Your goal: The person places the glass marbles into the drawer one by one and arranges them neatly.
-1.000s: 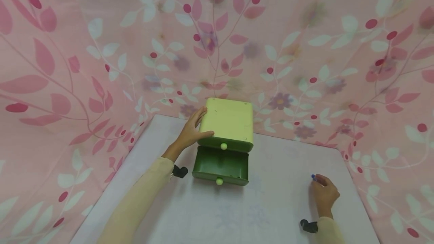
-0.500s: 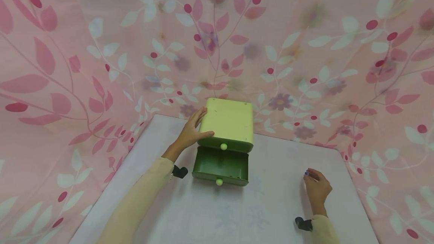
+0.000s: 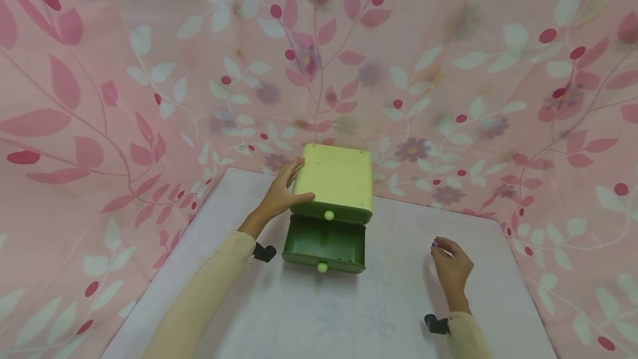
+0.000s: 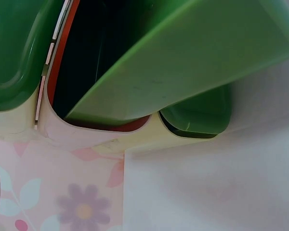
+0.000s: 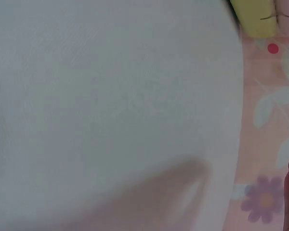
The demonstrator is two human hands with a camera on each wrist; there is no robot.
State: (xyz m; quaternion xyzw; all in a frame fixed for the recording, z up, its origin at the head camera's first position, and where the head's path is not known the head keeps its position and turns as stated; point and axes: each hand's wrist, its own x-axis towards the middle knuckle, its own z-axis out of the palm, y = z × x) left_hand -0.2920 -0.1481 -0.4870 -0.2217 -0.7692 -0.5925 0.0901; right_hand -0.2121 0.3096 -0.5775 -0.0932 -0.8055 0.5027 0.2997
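Observation:
A small drawer cabinet [image 3: 336, 176] with a pale yellow-green top stands at the back of the table. Its middle drawer [image 3: 344, 266] is pulled out, and the dark green inside shows no contents apart from a few small dark spots near the front. In the left wrist view a lower drawer [image 4: 202, 113] sits pushed in. My left hand [image 3: 279, 193] rests against the cabinet's left side, thumb laid on the top near the front edge. Off to the right, my right hand [image 3: 452, 267] pinches a tiny blue object [image 3: 434, 244] between thumb and fingertips, its kind too small to tell.
A white cloth covers the table [image 3: 399, 292]. Pink floral fabric [image 3: 423, 98] rises behind it and on both sides, close to the cabinet's back. Black camera mounts [image 3: 436, 324] stick out from both wrists.
My right hand has moved left and away from me, toward the cabinet, with the blue object still pinched. The left hand, cabinet and pulled-out drawer have stayed put.

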